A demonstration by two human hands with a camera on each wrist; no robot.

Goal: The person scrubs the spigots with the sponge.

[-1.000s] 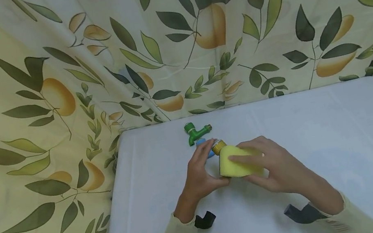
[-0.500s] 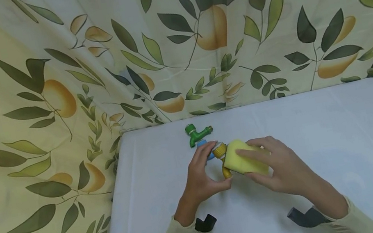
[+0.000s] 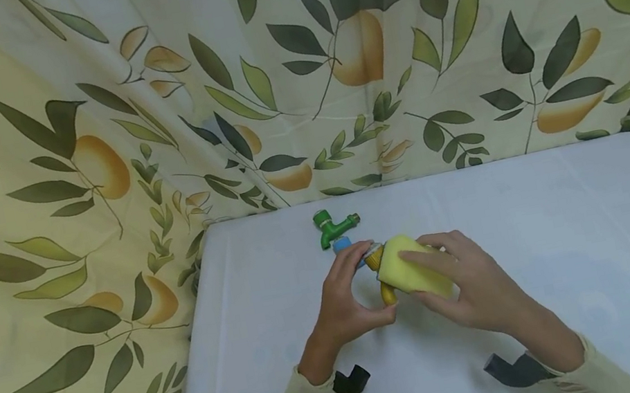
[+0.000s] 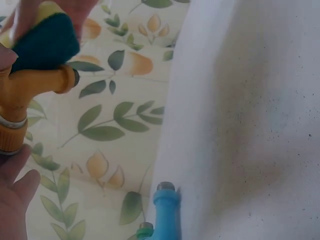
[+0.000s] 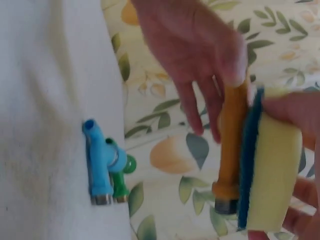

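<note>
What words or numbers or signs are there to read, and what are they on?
None that can be read.
Yellow tap: no letters or numbers show.
Sponge: no label shows.
Blue tap and green tap: any tiny marks would be too small or blurred to read.
Patterned cloth: just leaves and fruit, no writing.

The left hand [image 3: 342, 300] held one tap [image 3: 388, 294] above the table [image 3: 550, 239], fingers at its far end and thumb at its near end. The sponge [image 3: 408, 268] rested against the right side of that tap, in the right hand [image 3: 469, 278]. A second tap [image 3: 341, 243] lay on the table behind the left hand, partly hidden. A third tap [image 3: 334, 226] lay just behind the second, near the table's back edge. A curtain [image 3: 293, 144] hung behind the table and along its left side
</note>
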